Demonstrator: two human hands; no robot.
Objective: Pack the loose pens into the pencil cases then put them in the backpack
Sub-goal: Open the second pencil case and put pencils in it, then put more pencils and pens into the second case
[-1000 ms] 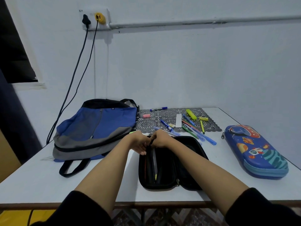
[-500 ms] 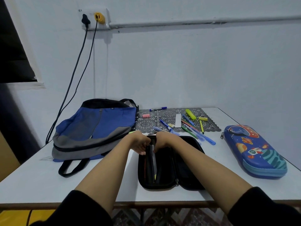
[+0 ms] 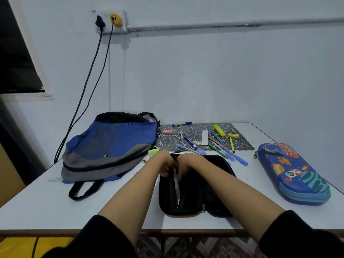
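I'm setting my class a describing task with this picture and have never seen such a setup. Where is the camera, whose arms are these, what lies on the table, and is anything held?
No machine here: a person wears a camera on the head, so you look down along their own arms. The left hand and right hand meet at the far end of an open black pencil case, both curled about the top of a pale pen; which hand grips it is unclear. On the white table also lie a blue and grey backpack, a closed space-print pencil case, and loose pens on a patterned mat.
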